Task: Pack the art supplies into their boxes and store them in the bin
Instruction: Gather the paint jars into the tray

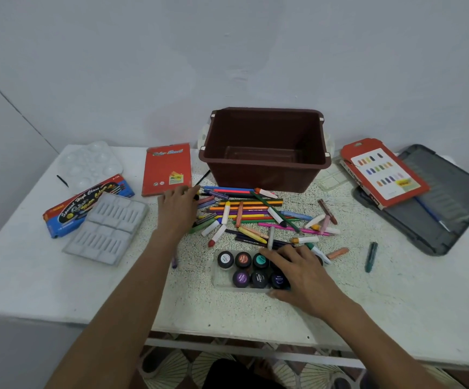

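Brown bin (264,175) sits at 12 o'clock on the table (227,313), pencils and crayons (248,204) piled at its 6, left hand (177,206) at the pile's 9 (grip, can't tell), right hand (295,266) spread loosely over the paint jars (241,259) at the pile's 6.

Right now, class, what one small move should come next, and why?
Probably the left hand should close on a few pencils from the loose pile and carry them to the red pencil box. It reaches open over the pile, the box lies just beyond it, and the brown bin is empty. The right hand only rests on the paint tray.
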A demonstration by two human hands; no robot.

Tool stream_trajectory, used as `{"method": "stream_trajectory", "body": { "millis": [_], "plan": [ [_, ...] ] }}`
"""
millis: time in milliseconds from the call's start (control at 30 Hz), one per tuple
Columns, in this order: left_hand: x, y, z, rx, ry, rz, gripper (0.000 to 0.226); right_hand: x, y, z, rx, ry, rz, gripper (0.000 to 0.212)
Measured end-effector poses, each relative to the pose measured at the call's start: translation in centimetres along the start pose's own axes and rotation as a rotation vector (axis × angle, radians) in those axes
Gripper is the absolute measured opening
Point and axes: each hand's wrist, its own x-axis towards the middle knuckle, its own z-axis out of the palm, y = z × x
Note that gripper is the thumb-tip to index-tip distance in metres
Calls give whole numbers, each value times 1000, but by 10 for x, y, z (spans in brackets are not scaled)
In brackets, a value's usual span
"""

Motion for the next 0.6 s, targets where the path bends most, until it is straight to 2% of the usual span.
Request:
{"method": "stream_trajectory", "body": {
  "millis": [233, 367, 467, 600],
  "plan": [
    [-1, -6, 2, -47, 170, 11, 32, -1, 1, 1, 7, 16, 4, 83],
    [-17, -1, -6, -227, 248, 68, 30, -2, 2, 0, 8, 19, -1, 82],
    [-41, 9, -20, -496, 206, 70, 29, -1, 2, 0, 10, 15, -1, 82],
    [-81, 16, -35, -755, 26, 18, 19, -1, 2, 0, 17, 25, -2, 82]
  ]
}}
